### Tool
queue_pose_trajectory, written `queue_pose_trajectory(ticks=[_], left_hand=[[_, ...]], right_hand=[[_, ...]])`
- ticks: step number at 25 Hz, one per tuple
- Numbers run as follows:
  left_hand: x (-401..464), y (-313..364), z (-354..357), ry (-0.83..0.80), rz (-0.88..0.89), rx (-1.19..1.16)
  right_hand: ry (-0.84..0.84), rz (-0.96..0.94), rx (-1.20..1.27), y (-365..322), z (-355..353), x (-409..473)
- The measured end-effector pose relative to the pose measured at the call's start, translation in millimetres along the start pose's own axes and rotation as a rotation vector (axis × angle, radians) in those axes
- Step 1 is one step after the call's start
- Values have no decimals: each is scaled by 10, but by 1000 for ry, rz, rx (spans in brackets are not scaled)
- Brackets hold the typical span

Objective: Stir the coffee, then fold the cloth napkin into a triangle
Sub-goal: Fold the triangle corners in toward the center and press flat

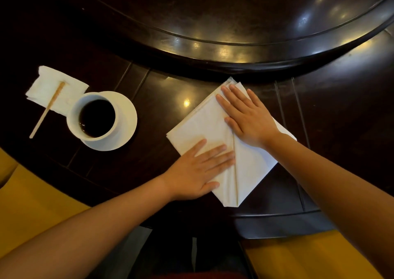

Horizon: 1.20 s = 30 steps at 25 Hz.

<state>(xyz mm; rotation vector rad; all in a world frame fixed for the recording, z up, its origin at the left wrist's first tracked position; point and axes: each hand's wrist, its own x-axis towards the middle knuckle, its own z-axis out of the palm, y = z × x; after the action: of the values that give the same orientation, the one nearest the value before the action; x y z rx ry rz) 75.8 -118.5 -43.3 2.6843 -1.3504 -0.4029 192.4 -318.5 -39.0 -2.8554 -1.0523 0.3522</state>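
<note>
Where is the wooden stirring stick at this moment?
The stirring stick lies at the far left, across a paper napkin, left of the coffee cup.

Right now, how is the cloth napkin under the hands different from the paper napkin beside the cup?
The cloth napkin is larger; the paper napkin is smaller. The left hand and right hand press flat on the cloth napkin, while only a wooden stirrer lies across the paper napkin. The cloth napkin shows a long crease; the paper napkin looks softly textured. Both are white and lie on the dark table.
</note>
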Motion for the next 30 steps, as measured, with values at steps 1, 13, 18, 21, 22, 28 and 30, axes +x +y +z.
queue_pose_trajectory(ticks=[1,13,18,21,22,28,30], left_hand=[[-69,85,17,-5,34,8],[64,54,-106,221,-529,-38],[17,-82,24,150,-851,-72],[-286,40,77,141,-880,-91],[-369,81,78,132,-880,-105],[-523,180,-53,165,-904,-193],[-401,104,-178,275,-895,-239]], right_hand=[[-3,5,-3,-3,-1,1],[-1,92,3,-149,81,-60],[-7,131,3,-266,142,-145],[-5,136,17,-398,190,-240],[-6,139,25,-441,199,-275],[15,122,165,-519,84,-355],[162,269,253,-531,11,-486]])
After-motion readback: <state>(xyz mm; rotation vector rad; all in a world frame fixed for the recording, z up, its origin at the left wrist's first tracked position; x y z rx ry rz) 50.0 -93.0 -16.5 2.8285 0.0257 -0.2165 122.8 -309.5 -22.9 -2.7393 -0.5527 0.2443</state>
